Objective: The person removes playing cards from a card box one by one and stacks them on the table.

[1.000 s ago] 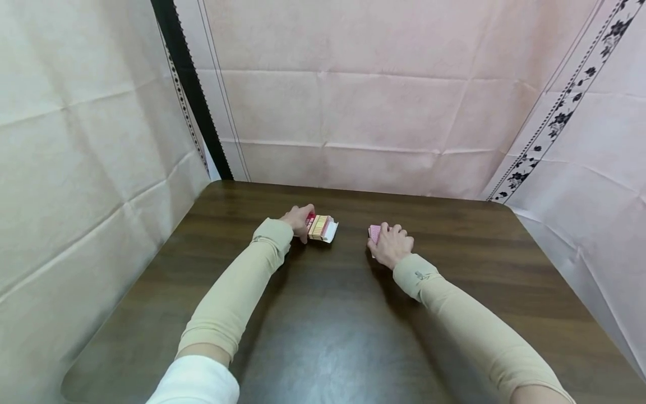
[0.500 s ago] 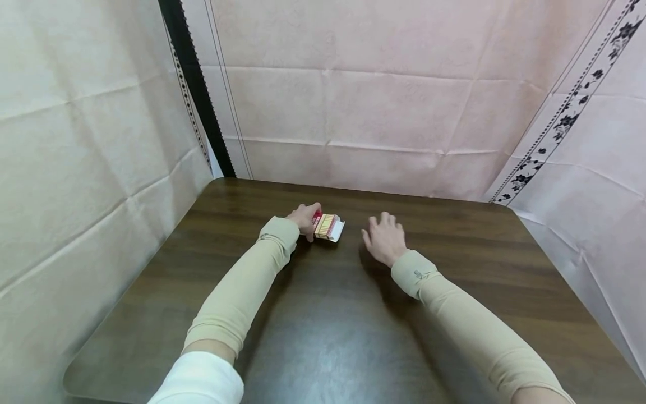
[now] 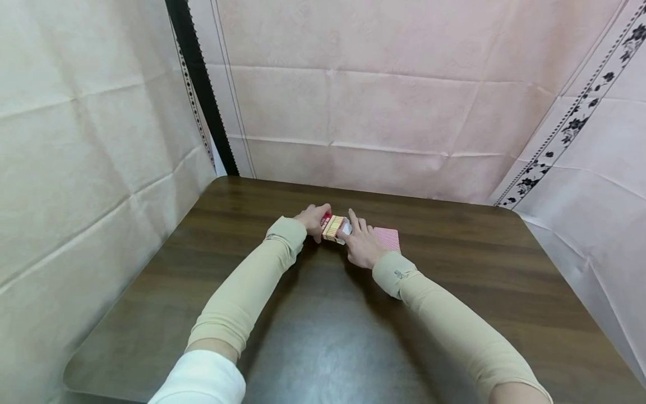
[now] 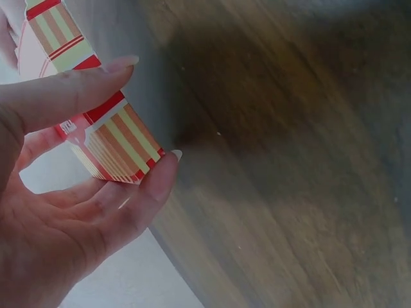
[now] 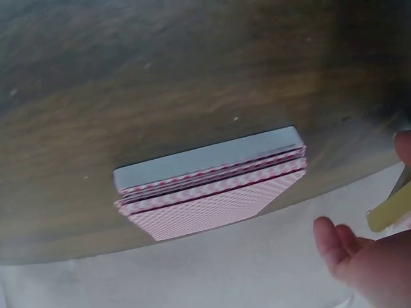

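Observation:
My left hand [image 3: 310,219] grips a red and yellow striped playing card box [image 3: 333,227] over the table, thumb on one side and fingers on the other. In the left wrist view the striped side of the box [image 4: 128,144] shows between thumb and fingertips. A white flap sticks out at its right end. My right hand [image 3: 364,247] is at that end, index finger extended and thumb right at the flap. Just right of this hand lies a deck of cards [image 3: 388,238] with pink patterned backs. The right wrist view shows the deck [image 5: 212,212] stacked slightly unevenly, with fingers [image 5: 331,244] beside the box end.
The dark brown wooden table [image 3: 282,348] has rounded far corners. Pale cloth [image 3: 378,112] hangs behind it and on both sides, with a black strip [image 3: 202,84] at the back left and a flower-patterned border [image 3: 570,129] at the right.
My right hand has come off the deck and moved left to the flap end of the card box, leaving the deck in sight. The left hand keeps its grip on the box.

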{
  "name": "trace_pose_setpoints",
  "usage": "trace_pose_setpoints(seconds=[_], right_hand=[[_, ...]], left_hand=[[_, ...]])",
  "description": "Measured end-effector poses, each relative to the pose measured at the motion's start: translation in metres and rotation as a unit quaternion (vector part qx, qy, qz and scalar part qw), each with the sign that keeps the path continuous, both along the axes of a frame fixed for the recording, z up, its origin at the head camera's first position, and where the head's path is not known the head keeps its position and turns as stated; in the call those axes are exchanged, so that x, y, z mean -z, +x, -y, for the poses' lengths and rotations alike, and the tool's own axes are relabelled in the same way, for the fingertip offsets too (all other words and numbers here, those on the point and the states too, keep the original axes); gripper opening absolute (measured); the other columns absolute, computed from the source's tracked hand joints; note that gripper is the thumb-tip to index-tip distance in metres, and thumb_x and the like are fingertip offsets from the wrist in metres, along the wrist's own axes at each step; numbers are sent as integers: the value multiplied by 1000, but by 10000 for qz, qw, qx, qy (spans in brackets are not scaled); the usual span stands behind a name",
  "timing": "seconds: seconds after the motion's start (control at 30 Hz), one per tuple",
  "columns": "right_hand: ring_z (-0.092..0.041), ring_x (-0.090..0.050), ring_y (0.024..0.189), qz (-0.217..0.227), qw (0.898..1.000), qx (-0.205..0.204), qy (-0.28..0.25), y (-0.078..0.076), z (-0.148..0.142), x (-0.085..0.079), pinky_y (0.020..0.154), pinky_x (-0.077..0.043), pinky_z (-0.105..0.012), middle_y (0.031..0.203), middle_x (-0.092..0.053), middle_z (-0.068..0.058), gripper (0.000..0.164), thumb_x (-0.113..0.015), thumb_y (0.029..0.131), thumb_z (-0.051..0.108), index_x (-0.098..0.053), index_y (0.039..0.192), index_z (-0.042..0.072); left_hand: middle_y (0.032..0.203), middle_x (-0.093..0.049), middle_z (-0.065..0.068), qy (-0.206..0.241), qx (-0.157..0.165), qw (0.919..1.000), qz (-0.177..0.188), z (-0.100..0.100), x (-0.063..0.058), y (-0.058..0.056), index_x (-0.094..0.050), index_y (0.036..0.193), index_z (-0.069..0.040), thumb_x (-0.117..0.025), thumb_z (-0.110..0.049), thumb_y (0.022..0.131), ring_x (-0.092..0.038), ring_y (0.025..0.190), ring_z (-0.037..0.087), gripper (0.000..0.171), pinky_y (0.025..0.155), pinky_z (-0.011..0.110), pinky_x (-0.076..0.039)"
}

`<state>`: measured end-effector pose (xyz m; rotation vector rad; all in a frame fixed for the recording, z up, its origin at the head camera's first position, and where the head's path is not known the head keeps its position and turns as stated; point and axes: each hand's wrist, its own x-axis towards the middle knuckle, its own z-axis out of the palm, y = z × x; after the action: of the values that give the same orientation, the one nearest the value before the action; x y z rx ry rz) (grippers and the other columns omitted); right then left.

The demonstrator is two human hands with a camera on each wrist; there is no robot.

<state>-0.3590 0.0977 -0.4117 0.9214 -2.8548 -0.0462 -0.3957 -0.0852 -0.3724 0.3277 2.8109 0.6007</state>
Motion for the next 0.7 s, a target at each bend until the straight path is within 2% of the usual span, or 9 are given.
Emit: trace_pose_setpoints(seconds=[0.13, 0.27, 0.37, 0.43, 0.57, 0.7], right_hand=[[-43, -30, 134, 47, 9999, 71, 126, -3, 2, -2, 98, -40, -53, 158, -6, -27, 48, -64, 84, 16, -54, 131, 22], [-45, -32, 132, 0, 10000, -19, -64, -3, 0, -4, 96, -41, -54, 157, -11, -28, 55, -62, 84, 12, -52, 136, 23], [-44, -34, 132, 7, 9997, -95, -224, -2, -3, -3, 97, -40, -54, 156, -17, -29, 60, -59, 85, 10, -47, 142, 25], [-43, -35, 133, 14, 9990, -190, -403, -2, -5, -2, 99, -39, -55, 154, -23, -28, 58, -58, 87, 12, -47, 143, 24], [-40, -40, 131, -46, 9957, -418, -830, -3, -5, 1, 102, -38, -55, 147, -39, -25, 43, -59, 91, 25, -56, 134, 17], [-34, -51, 118, -161, 9938, -477, -992, -4, -3, 1, 95, -43, -49, 133, -50, -20, 44, -62, 91, 40, -59, 125, 13]], left_hand=[[127, -44, 17, -21, 98, 9999, -46, -1, 0, -4, -44, 126, -17, -81, 4, 68, -49, 107, 30, 72, 88, 43, -50], [128, -42, 18, -51, 51, 9999, -84, 6, -3, -5, -43, 128, -17, -81, 3, 67, -50, 108, 32, 74, 90, 44, -49], [128, -42, 19, -74, -4, 10000, -54, 11, -3, -3, -43, 128, -15, -81, 3, 67, -50, 108, 32, 74, 90, 44, -48], [129, -41, 19, -77, -12, 10000, 8, 14, -2, -1, -43, 128, -15, -82, 4, 67, -50, 108, 32, 75, 90, 44, -48], [130, -41, 20, -62, 39, 9999, 102, 15, -1, 3, -42, 129, -15, -81, 3, 68, -50, 109, 32, 74, 91, 43, -47], [130, -41, 20, -47, 86, 9999, 103, 12, -3, 6, -41, 130, -15, -80, 4, 69, -50, 110, 33, 74, 92, 44, -47]])
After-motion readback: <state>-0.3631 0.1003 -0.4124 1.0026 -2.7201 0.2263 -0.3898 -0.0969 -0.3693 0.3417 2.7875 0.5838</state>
